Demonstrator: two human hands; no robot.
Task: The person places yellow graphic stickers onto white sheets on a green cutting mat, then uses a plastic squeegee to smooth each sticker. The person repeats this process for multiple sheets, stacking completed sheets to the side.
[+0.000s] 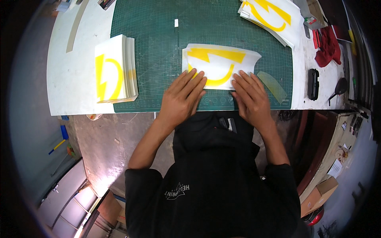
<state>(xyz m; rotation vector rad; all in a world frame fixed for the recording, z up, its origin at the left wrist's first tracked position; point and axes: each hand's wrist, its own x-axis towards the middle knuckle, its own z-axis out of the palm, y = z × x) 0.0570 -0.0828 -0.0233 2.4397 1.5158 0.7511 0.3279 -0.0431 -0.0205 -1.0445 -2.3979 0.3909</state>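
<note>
A white sheet (216, 66) with yellow printed shapes lies on the green cutting mat (151, 27), its right end curling up a little. On its near edge, left of the middle, rest the outstretched fingers of my left hand (182, 95). My right hand (253, 97) lies with extended fingers on the same edge, nearer the right corner. Both hands press from above and grip nothing. Just right of my right hand is a translucent curved piece (273, 85) on the mat.
To the left stands a thick stack of similar printed sheets (110, 71); another pile (270, 18) sits at the far right. A red cloth (328, 47), a black case (313, 84) and a black round thing with a handle (340, 85) lie along the white tabletop's (79, 83) right side.
</note>
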